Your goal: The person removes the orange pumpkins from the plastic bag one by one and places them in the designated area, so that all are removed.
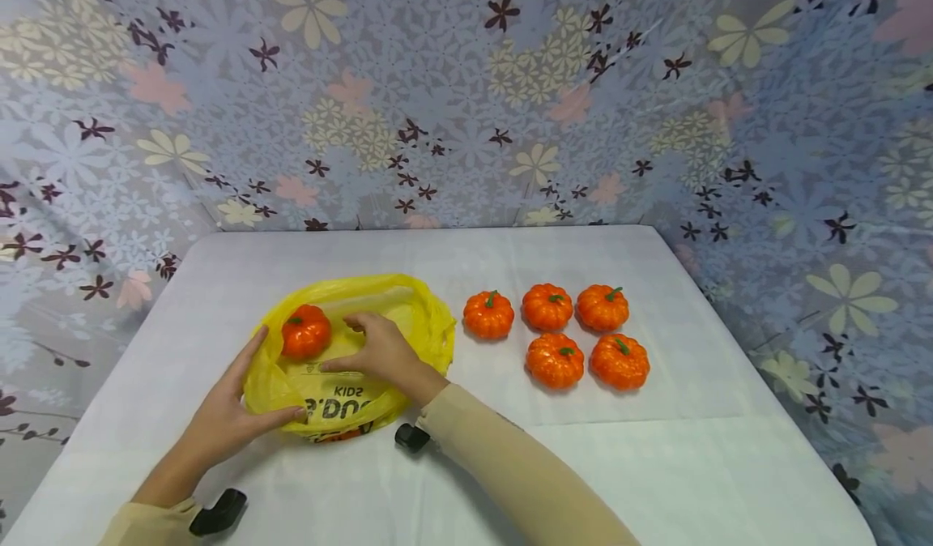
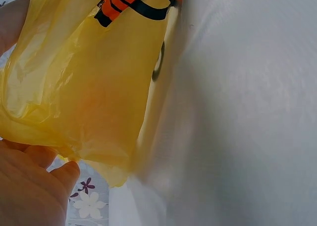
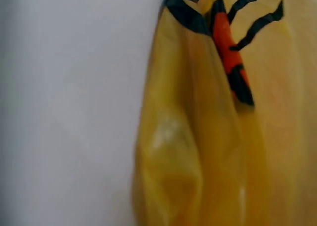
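A yellow plastic bag [image 1: 430,319] lies on the table with its mouth spread wide and dark lettering inside. One small orange pumpkin [image 1: 306,332] with a green stem sits in its left part. My left hand [image 1: 222,424] holds the bag's left side, thumb at the front rim and fingers along the outer left edge. In the left wrist view those fingers [image 2: 42,156] touch the bag's yellow film. Over the bag's opening, my right hand [image 1: 382,356] has thumb and fingers apart, with nothing between them. The right wrist view shows only the bag's printed side [image 3: 198,137] and white cloth.
Several more small pumpkins stand in two rows right of the bag, among them one nearest it [image 1: 488,315] and one at the front right [image 1: 619,362]. A white cloth [image 1: 700,481] covers the table. Flowered fabric [image 1: 466,108] hangs behind and at the sides.
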The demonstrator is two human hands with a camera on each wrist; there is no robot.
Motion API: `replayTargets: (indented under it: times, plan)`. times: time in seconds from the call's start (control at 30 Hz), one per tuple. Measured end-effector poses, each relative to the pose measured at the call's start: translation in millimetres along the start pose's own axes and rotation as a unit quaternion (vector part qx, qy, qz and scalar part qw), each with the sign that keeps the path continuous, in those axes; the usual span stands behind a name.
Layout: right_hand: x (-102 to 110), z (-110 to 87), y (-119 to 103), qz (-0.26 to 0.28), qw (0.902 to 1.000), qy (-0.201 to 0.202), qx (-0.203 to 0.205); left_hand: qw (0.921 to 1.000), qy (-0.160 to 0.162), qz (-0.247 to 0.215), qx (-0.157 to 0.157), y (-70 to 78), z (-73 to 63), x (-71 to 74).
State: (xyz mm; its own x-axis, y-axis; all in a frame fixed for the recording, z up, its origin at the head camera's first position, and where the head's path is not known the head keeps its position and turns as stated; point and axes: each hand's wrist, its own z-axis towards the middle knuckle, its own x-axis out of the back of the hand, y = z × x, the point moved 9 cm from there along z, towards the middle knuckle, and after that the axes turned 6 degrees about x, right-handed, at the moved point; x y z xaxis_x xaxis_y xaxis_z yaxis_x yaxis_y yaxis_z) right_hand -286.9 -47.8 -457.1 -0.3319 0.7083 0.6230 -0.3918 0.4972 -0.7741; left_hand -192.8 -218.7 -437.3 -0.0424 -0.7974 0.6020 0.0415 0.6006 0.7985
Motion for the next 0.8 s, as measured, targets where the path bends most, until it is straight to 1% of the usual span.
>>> replayTargets:
  times: [0.13,0.27,0.4,0.5,0.63,0.8]
  plan:
    - [-2,3.8,0,-0.006,1.0,-0.004,0.004,1.0,-0.002,0.007,0.0,1.3,2.1,-3.3]
    - [-6,7.5,-3,-0.019,0.9997,-0.014,0.009,0.9999,0.003,0.015,-0.001,0.5,-0.9,-3.2]
    - [-10,11.7,-6,-0.043,0.9987,-0.023,0.019,0.9997,0.014,0.015,-0.012,-0.4,-5.4,0.3]
    - [-11,13.8,-9,-0.052,0.9982,-0.021,0.023,0.9996,0.017,0.005,-0.022,0.3,-6.4,1.3]
    - [-12,15.5,-8,-0.042,0.9987,-0.017,0.022,0.9995,0.014,-0.002,-0.028,0.4,-5.4,-0.4]
    - [-17,18.3,-5,-0.027,0.9993,-0.014,0.021,0.9995,0.011,0.0,-0.028,1.4,-4.0,-1.5]
